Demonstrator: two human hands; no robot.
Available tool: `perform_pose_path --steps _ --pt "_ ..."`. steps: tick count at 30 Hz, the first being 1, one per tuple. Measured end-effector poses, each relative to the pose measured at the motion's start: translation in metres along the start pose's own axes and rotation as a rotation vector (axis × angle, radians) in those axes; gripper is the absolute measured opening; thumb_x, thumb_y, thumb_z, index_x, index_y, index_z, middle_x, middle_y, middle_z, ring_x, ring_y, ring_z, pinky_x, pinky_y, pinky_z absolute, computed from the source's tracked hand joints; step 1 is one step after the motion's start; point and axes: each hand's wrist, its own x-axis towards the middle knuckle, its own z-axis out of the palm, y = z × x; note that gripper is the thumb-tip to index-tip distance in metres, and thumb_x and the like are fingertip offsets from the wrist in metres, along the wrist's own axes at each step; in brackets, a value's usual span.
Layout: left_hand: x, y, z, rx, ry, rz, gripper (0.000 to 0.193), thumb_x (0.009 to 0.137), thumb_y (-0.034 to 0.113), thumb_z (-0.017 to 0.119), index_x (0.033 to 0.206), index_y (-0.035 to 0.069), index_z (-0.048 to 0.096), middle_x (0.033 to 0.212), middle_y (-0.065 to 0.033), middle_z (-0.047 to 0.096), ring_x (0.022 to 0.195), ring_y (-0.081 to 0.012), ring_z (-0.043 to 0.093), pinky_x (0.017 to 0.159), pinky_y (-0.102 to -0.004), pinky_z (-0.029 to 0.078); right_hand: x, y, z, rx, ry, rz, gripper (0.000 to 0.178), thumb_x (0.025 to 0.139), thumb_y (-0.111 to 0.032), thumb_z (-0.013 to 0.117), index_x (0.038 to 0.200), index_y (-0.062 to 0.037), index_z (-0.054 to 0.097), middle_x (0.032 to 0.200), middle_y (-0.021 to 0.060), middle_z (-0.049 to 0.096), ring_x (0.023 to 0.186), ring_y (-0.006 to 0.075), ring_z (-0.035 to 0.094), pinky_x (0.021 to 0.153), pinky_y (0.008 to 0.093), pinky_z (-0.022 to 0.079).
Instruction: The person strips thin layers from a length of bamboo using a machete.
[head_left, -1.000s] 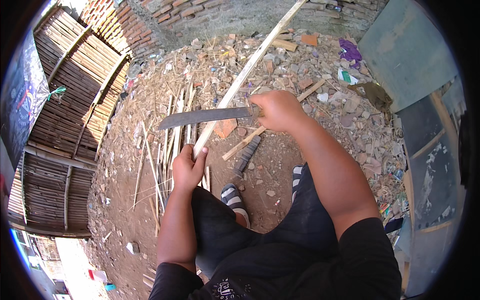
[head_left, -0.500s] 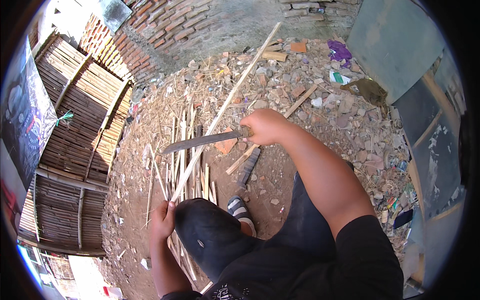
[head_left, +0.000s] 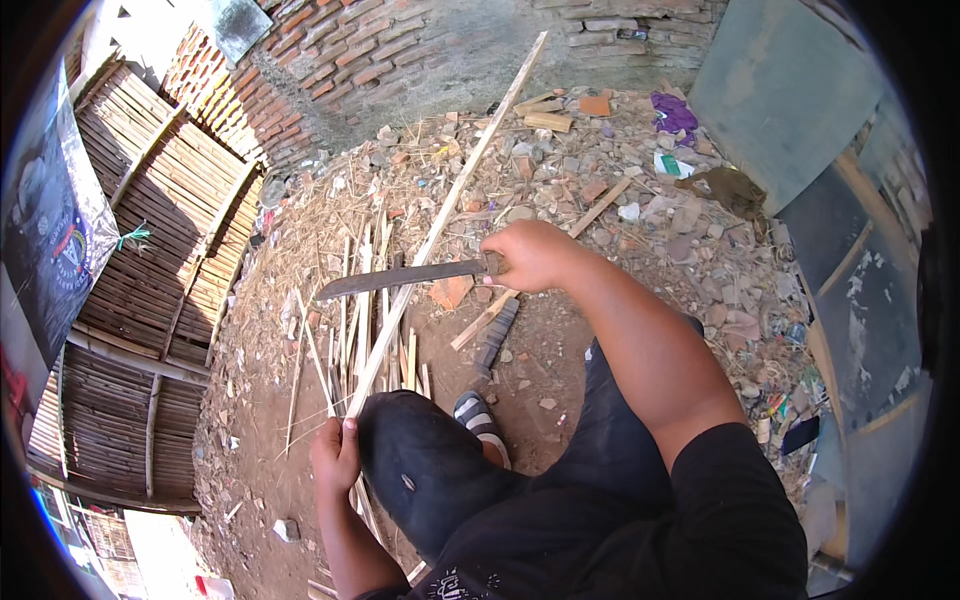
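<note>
Closed around the near end of a long pale strip of split bamboo or wood, my left hand (head_left: 335,455) is beside my left knee. The strip (head_left: 455,192) slants up and away to the right, toward the brick wall. My right hand (head_left: 530,255) grips the handle of a machete (head_left: 400,278), whose dark blade points left and crosses the strip around its middle. Whether the edge touches the strip, I cannot tell. Beneath the blade, several similar strips (head_left: 362,330) lie in a loose bundle on the ground. A dark, ridged sheath-like piece (head_left: 497,338) lies near my sandalled foot.
Rubble and broken brick (head_left: 600,165) cover the ground ahead, up to a curved-looking brick wall (head_left: 370,55). A woven bamboo panel (head_left: 165,220) stands at left. Grey-green boards (head_left: 780,100) lean at right. A wooden slat (head_left: 600,208) lies beyond my right hand.
My left hand has shifted slightly down and right with the strip's near end. The strip's far end has swung a little left. The machete blade is tilted slightly flatter.
</note>
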Motion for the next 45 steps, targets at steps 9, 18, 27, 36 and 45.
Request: perform_pose_path --steps 9,18,27,36,45 --pt "-0.029 -0.027 0.002 0.064 -0.084 -0.055 0.049 0.110 0.039 0.049 0.080 0.000 0.052 0.064 -0.0120 0.048 0.062 -0.0191 0.046 0.059 -0.0392 0.039 0.014 0.036 0.012 -0.014 0.107 0.102 0.045 0.085 -0.035 0.078 0.122 -0.0091 0.071 0.105 0.0172 0.074 0.101 0.0367 0.071 0.087 0.0498 0.057" --pt "-0.030 -0.038 0.002 0.060 -0.057 -0.019 0.051 0.108 0.041 0.051 0.078 0.000 0.052 0.061 -0.0185 0.050 0.056 -0.0283 0.048 0.055 -0.0434 0.040 0.021 0.018 0.033 -0.002 -0.106 -0.074 0.047 0.083 -0.037 0.082 0.121 -0.0099 0.072 0.100 0.0189 0.073 0.098 0.0406 0.069 0.083 0.0504 0.054" --pt "-0.032 -0.049 0.003 0.033 -0.092 -0.046 0.047 0.111 0.037 0.047 0.080 0.002 0.050 0.064 -0.0055 0.045 0.063 -0.0143 0.042 0.058 -0.0356 0.037 0.014 0.032 0.025 0.024 -0.008 0.040 0.049 0.083 -0.037 0.081 0.123 -0.0100 0.072 0.106 0.0173 0.074 0.105 0.0366 0.070 0.088 0.0501 0.055" --pt "-0.034 -0.045 0.008 0.046 -0.033 -0.037 0.049 0.109 0.037 0.050 0.078 0.000 0.051 0.061 -0.0143 0.048 0.058 -0.0199 0.046 0.055 -0.0404 0.039 0.020 0.036 0.032 0.048 -0.077 -0.001 0.048 0.084 -0.034 0.081 0.121 -0.0059 0.071 0.101 0.0193 0.073 0.099 0.0384 0.071 0.085 0.0490 0.055" --pt "-0.035 -0.046 0.006 0.029 -0.056 -0.059 0.049 0.109 0.038 0.051 0.078 0.000 0.052 0.062 -0.0184 0.052 0.056 -0.0294 0.050 0.056 -0.0435 0.041 0.018 0.003 0.038 -0.016 -0.184 -0.089 0.050 0.083 -0.034 0.081 0.128 -0.0159 0.071 0.106 0.0162 0.074 0.105 0.0357 0.071 0.090 0.0480 0.055"
